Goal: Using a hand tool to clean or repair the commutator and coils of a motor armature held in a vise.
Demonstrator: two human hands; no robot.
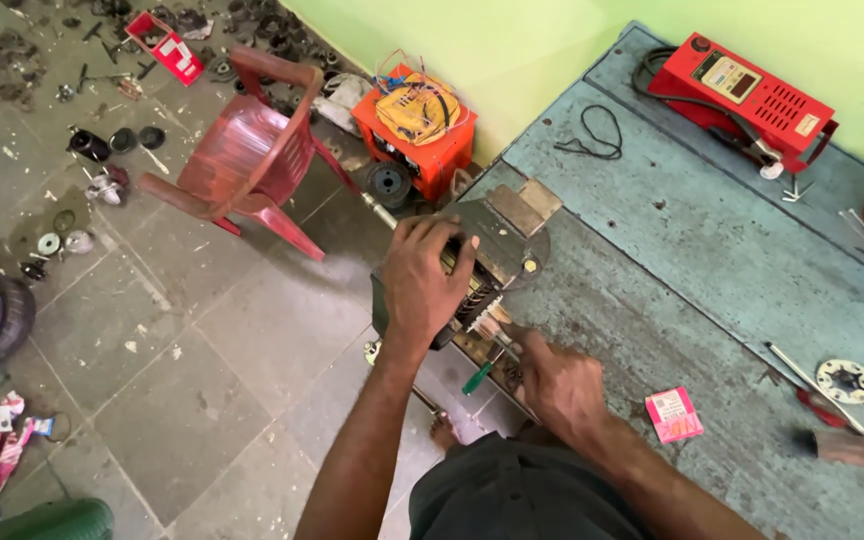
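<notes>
Steel part: a dark grey metal block with ribbed windings (477,275) sits clamped in a bench vise (517,215) at the near-left edge of the workbench.
Left hand: the left hand (422,280) lies over the top of the metal part, fingers curled down and gripping it.
Right hand: the right hand (557,385) is closed narrow around a slim tool pressed at the part's lower end; which tool it is cannot be told, as the fingers hide it.
Screwdriver: a green-handled screwdriver (476,378) hangs just beside the right hand, below the part; whether the hand touches it is unclear.
Workbench: a worn blue-green bench top (712,250) with a loose black wire loop (597,135).
Red unit: a red meter box (752,95) stands at the far end, against the green wall.
Small things: a pink packet (674,414) lies near the right forearm, a toothed metal disc (845,382) further right.
Floor: a red plastic chair (252,160) and an orange box with wires (417,130) stand beyond the bench.
</notes>
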